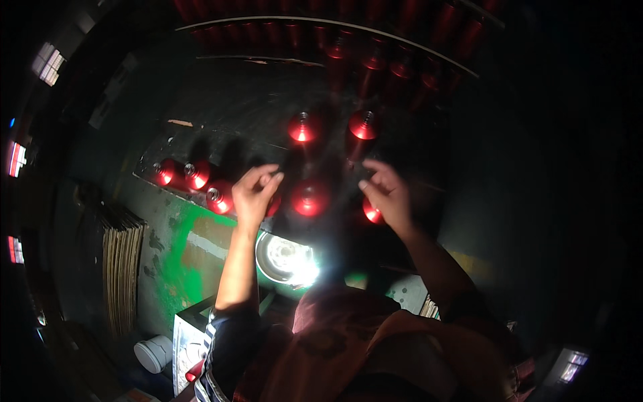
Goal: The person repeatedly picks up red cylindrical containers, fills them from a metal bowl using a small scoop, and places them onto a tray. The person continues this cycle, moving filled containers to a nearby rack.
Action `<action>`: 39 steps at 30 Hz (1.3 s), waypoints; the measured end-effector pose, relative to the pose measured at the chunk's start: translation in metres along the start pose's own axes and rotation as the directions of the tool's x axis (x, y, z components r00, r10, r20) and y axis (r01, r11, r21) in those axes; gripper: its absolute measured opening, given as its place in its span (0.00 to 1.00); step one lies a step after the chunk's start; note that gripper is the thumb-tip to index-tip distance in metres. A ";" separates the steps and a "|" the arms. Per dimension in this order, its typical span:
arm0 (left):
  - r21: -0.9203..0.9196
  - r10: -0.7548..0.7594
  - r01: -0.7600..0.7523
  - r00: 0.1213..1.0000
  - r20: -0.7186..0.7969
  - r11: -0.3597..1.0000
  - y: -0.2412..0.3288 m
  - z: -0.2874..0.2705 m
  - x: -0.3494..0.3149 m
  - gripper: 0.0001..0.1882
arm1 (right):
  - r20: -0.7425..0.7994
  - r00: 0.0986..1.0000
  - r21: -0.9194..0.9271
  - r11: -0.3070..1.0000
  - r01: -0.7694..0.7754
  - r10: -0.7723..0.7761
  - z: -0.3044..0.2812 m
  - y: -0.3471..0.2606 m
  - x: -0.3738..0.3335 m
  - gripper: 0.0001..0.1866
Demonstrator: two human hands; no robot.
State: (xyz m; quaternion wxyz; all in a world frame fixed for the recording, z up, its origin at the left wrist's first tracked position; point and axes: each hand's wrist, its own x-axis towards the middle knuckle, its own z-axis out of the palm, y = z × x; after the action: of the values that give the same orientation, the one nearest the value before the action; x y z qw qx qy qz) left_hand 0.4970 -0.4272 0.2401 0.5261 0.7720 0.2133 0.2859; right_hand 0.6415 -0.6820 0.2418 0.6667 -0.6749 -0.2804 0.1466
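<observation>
Several shiny red metal bottles with cone-shaped shoulders and narrow necks stand on a dark table. My left hand (251, 197) hovers above a row at the left, near a red bottle (219, 199); its fingers are loosely bent, with a small gap between thumb and forefinger and nothing visible in them. My right hand (392, 197) is over a partly hidden red bottle (372, 210), thumb and forefinger apart and empty. Between my hands is a blurred round red bottle (309, 197), its neck not clear. Farther off stand a red bottle (303, 127) and another red bottle (363, 126).
A bright round lamp (287, 258) glares at the near table edge. Rows of red bottles (402, 65) stand at the back by a pale curved rail (335, 25). At left are stacked cardboard sheets (122, 275) and a white bucket (154, 354). The green floor is worn.
</observation>
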 end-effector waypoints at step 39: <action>-0.398 -0.630 0.581 0.270 -0.729 0.710 0.166 -0.145 -0.884 0.08 | 0.956 -0.016 -0.287 0.928 -0.236 0.292 0.139 -0.062 -0.544 0.10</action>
State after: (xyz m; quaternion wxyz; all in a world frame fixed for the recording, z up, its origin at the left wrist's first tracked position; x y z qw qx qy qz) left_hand -0.2542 -0.9434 0.2448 0.4474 0.3858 0.7029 0.3960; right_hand 0.1156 -0.8834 0.1978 0.2335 -0.4388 -0.5308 0.6864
